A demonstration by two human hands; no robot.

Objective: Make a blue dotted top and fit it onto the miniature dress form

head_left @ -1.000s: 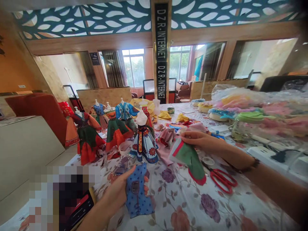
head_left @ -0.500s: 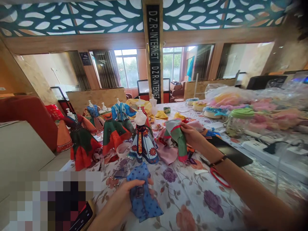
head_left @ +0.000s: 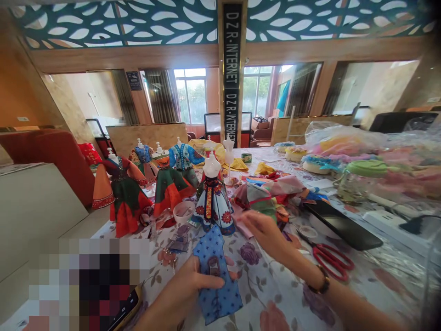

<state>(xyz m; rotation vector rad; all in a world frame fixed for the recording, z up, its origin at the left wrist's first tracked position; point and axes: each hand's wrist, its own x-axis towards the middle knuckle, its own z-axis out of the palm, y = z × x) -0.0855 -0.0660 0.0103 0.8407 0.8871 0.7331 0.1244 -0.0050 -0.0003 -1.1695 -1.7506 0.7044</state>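
Left hand: the left hand (head_left: pixel 186 287) grips a blue dress (head_left: pixel 216 276), thumb pressed across its front and fingers wrapped behind it.
Dress position: low and centre over the floral tablecloth (head_left: pixel 275 294), just in front of the person, its neck pointing away toward the mannequins.
Long axis: runs near to far, tilted slightly left at the top, with the wider hem nearest the person.
Right hand: the right hand (head_left: pixel 265 232) hovers empty above the cloth, fingers loosely apart and pointing left.
Key relation: the dress lies down and to the left of the right fingertips, close but apart; the left hand is already on it, so it is the nearer one.
Behind the right hand: a fabric pile (head_left: pixel 265 195), near the fingers but not touched.
Right of the wrist: red scissors (head_left: pixel 330 259) and a dark phone (head_left: pixel 342 225) lie flat.
Further back: a dressed mannequin (head_left: pixel 212 197) stands upright beyond the dress, and a small bowl (head_left: pixel 183 212) beside it.
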